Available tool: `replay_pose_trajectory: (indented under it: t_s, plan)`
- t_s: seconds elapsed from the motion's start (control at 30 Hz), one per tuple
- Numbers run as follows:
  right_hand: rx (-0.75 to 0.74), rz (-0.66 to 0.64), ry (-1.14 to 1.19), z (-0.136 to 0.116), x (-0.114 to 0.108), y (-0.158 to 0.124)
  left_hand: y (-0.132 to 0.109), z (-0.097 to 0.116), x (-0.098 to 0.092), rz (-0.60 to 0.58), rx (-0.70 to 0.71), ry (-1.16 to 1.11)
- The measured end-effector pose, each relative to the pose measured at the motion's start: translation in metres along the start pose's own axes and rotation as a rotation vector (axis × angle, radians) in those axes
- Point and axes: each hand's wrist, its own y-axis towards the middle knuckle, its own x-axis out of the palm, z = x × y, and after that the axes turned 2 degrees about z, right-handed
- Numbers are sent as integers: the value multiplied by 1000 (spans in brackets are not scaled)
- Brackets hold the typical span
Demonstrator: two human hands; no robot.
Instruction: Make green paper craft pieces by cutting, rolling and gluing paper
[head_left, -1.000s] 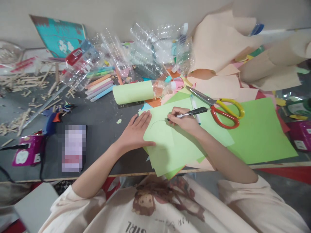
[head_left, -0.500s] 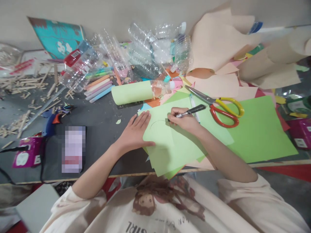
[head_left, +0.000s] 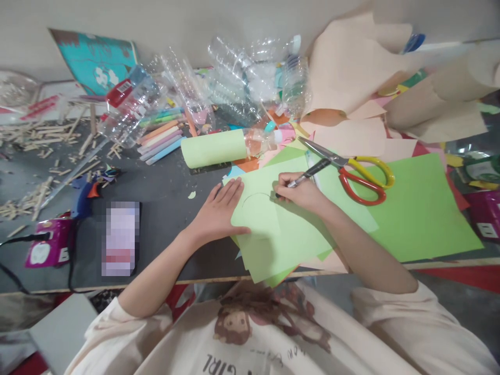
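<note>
A pen (head_left: 309, 173) with a black barrel end is gripped in my right hand (head_left: 297, 191), its tip down on a light green sheet of paper (head_left: 255, 250). A thin curved line (head_left: 255, 195) runs on the sheet to the left of the tip. My left hand (head_left: 219, 213) lies flat on the sheet's left edge, fingers stretched and thumb apart. Just beyond my right hand lie scissors (head_left: 344, 164) with one red and one yellow handle. A plastic bottle wrapped in light green paper (head_left: 214, 148) rests on its side behind the sheet.
Darker green paper (head_left: 422, 208) lies at the right. Clear plastic bottles (head_left: 250, 78) and beige paper (head_left: 347, 67) crowd the back. At the left are a phone (head_left: 120, 237), a blue glue gun (head_left: 83, 195), a purple box (head_left: 49, 242), coloured sticks (head_left: 162, 143) and broken wooden sticks (head_left: 42, 130).
My right hand with the pen has moved slightly right, and the curved line has grown longer that way. My left hand stays flat on the sheet.
</note>
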Motion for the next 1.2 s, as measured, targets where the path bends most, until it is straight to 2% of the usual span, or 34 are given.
replay_pose_trajectory:
  t_s: [0.13, 0.3, 0.5, 0.67, 0.77, 0.87, 0.97, 1.07, 1.13, 1.2]
  plan:
    - [52, -23, 56, 0, -3, 1, 0, -1, 1, 23, 10, -5]
    - [29, 11, 19, 1, -1, 0, 0, -2, 3, 28, 17, -12]
    - [60, -112, 36, -3, -6, 1, -1, -1, 0, 9, 7, -24]
    - [41, -27, 32, -1, -5, 1, -1, -1, 1, 28, 17, -36]
    - [20, -58, -9, -1, -5, 0, -1, -2, 3, 43, 26, -28]
    - [42, -81, 66, -2, -8, 1, -1, -3, 4, 54, 28, -17]
    - [37, 11, 155, 0, -8, 1, -1, -2, 4, 60, 29, -7]
    - [-74, 119, 79, 6, -6, 1, -1, -2, 3, 63, 33, -3]
    - [-231, 193, -86, 10, -4, 3, -1, -2, 3, 79, 42, -6]
    - [-378, 214, -284, 13, -3, 6, -1, -2, 4, 96, 51, -7]
